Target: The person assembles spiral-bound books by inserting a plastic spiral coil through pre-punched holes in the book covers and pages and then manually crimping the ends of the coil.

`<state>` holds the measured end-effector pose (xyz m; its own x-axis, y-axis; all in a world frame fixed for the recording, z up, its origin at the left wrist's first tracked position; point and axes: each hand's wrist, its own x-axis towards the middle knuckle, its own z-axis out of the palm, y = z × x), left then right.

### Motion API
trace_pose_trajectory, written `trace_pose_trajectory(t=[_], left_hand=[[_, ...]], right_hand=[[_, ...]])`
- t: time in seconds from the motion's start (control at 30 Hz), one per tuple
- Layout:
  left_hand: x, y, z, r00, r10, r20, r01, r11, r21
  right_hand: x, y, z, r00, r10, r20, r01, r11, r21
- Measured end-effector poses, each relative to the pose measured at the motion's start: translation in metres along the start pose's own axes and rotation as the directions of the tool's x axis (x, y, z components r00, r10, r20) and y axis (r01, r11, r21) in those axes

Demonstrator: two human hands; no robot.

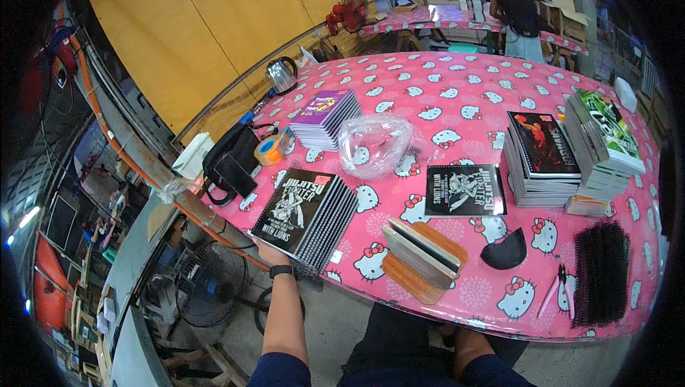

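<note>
My left hand [271, 252] grips the near left corner of a stack of black spiral-bound notebooks [303, 215] at the table's left front edge; its fingers are partly hidden under the stack. A dark band circles that wrist. Only my right forearm [472, 345] shows, below the front edge, and the hand is hidden. A single black notebook [465, 191] with the same cover lies flat mid-table. In front of it sits a wooden block [425, 262] with upright metal-grey plates. Right of that are a black half-round pad [504, 249], pink-handled cutters [558, 293] and a pile of black binding coils [601, 273].
A purple notebook stack [325, 121], clear plastic bag [376, 146], orange tape roll [269, 151], black bag [232, 162] and kettle [282, 75] stand at left. Red-figure notebooks [544, 158] and green-covered books [603, 141] are stacked at right. A person [517, 12] stands at a far table.
</note>
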<state>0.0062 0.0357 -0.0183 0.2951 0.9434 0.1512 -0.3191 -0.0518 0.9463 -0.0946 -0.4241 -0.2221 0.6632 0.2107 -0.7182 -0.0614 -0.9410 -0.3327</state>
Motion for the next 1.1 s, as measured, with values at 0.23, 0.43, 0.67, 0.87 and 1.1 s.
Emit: trace_pose_trajectory(t=[0.23,0.43,0.67,0.87,1.1], left_hand=[[0.03,-0.015,0.001,0.995,0.082,-0.063,-0.048,0.906,0.421],[0.056,0.015,-0.053,0.911,-0.385,0.149,0.396,0.917,-0.051],[-0.105,0.146,-0.022,0.734,0.634,0.241,-0.673,0.728,0.132],[-0.219,0.128,0.027,0.361,0.631,0.687,-0.486,0.756,-0.438],[-0.295,0.093,0.02,-0.112,0.546,0.83,-0.553,0.66,-0.509]], right_hand=[[-0.005,0.002,0.002,0.999,-0.005,-0.053,0.009,0.998,0.067],[0.0,-0.003,0.023,0.999,-0.029,-0.031,0.033,0.991,0.131],[-0.031,0.015,0.058,0.995,0.091,-0.049,-0.076,0.964,0.257],[-0.055,0.005,0.082,0.99,0.139,-0.037,-0.122,0.948,0.293],[-0.093,0.0,0.129,0.986,0.086,0.143,-0.122,0.956,0.267]])
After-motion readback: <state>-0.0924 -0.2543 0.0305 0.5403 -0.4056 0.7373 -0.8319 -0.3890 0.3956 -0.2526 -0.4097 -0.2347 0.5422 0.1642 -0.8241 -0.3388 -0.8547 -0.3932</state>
